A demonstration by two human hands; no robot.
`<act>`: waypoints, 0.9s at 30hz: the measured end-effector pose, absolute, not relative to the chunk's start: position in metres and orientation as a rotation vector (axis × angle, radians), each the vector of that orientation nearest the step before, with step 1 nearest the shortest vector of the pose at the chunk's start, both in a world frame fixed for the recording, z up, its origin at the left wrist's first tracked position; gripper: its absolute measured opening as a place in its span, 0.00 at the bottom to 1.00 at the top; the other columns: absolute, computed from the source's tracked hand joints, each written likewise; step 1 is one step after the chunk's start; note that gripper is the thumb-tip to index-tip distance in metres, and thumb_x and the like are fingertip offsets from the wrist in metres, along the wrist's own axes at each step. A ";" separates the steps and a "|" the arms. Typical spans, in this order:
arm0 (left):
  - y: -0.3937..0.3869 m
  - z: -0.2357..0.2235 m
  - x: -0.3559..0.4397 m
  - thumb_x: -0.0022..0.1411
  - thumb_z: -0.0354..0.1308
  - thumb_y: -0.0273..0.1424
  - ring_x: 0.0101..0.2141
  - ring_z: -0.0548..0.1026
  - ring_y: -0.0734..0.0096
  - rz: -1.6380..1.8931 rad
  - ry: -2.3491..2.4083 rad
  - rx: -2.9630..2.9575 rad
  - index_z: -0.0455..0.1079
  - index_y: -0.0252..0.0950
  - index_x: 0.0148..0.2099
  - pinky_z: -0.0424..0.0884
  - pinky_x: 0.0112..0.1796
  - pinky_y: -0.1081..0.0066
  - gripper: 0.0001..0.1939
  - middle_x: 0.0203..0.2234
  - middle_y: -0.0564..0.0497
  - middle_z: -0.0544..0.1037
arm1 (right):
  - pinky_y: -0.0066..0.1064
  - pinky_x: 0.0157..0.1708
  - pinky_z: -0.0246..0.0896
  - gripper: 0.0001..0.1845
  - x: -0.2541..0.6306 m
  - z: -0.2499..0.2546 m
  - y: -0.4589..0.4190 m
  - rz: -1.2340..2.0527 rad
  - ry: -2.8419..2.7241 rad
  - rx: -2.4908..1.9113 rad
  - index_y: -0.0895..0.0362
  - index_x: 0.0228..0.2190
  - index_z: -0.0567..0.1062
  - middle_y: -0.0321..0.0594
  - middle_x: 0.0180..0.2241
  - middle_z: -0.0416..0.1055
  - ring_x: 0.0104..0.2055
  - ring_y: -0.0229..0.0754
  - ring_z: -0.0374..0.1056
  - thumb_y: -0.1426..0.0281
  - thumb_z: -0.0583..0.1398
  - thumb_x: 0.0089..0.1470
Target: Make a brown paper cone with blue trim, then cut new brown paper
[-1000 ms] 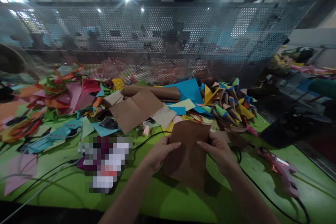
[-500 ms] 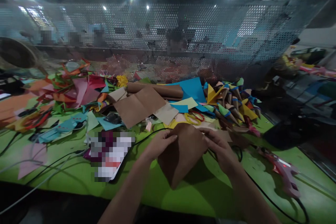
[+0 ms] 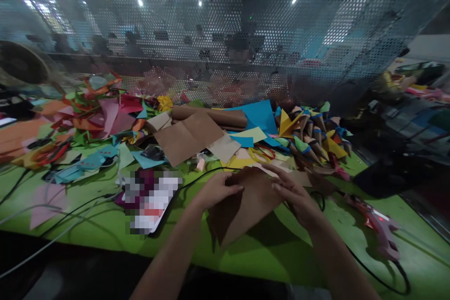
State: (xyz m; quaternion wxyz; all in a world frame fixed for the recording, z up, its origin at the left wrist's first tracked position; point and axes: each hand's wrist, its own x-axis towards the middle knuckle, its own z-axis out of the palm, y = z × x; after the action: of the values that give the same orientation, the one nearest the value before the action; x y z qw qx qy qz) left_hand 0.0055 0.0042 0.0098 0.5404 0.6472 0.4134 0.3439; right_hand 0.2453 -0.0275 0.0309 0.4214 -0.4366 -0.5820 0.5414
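Note:
A sheet of brown paper [image 3: 253, 206], curved and with a corner pointing toward me, is held above the green table. My left hand [image 3: 220, 191] grips its left side, thumb lying over the front face and fingers behind. On the right edge, my right hand [image 3: 293, 192] has the paper between thumb and fingers, the fingers partly hidden behind it. A phone [image 3: 165, 204] with a blurred-out screen lies left of my left hand. To the right of my right hand, a pink hot glue gun [image 3: 381, 227] rests on the table with a red light showing.
Brown sheets [image 3: 190, 136], a blue sheet [image 3: 262, 115] and a roll of brown paper [image 3: 211, 117] lie behind my hands. Several folded paper cones [image 3: 309, 133] are heaped at right. Orange-handled scissors [image 3: 58, 152] and cables lie at left. A perforated metal screen [image 3: 211, 51] stands behind.
The brown paper has tilted and its lower corner has swung left. My left thumb has moved further across its face. The view has shifted slightly.

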 end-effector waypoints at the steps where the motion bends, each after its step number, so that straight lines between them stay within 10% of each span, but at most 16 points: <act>1: 0.004 0.009 0.005 0.53 0.65 0.37 0.36 0.76 0.57 0.824 0.999 1.519 0.79 0.36 0.41 0.68 0.38 0.68 0.14 0.36 0.46 0.82 | 0.42 0.57 0.60 0.30 0.247 0.032 -0.028 1.352 -1.422 -1.094 0.45 0.59 0.67 0.39 0.57 0.70 0.58 0.51 0.65 0.56 0.60 0.56; 8: 0.002 0.010 0.001 0.53 0.65 0.36 0.37 0.77 0.57 0.793 0.971 1.324 0.76 0.36 0.45 0.69 0.35 0.68 0.17 0.39 0.45 0.81 | 0.42 0.57 0.59 0.18 0.262 0.024 -0.023 1.249 -1.498 -1.059 0.52 0.41 0.81 0.43 0.48 0.76 0.57 0.55 0.65 0.65 0.56 0.52; 27: -0.002 0.011 0.016 0.52 0.55 0.25 0.33 0.73 0.60 0.780 1.027 1.666 0.75 0.38 0.32 0.63 0.34 0.69 0.08 0.31 0.49 0.79 | 0.39 0.47 0.65 0.09 0.242 0.029 -0.022 1.008 -1.715 -1.072 0.53 0.26 0.78 0.45 0.45 0.73 0.50 0.53 0.68 0.61 0.68 0.47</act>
State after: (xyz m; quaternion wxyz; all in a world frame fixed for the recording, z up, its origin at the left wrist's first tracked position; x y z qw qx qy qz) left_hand 0.0155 -0.0022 0.0113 0.4948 0.6872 0.4235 0.3219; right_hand 0.2419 -0.0224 0.0293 0.4268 -0.4290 -0.6864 0.4033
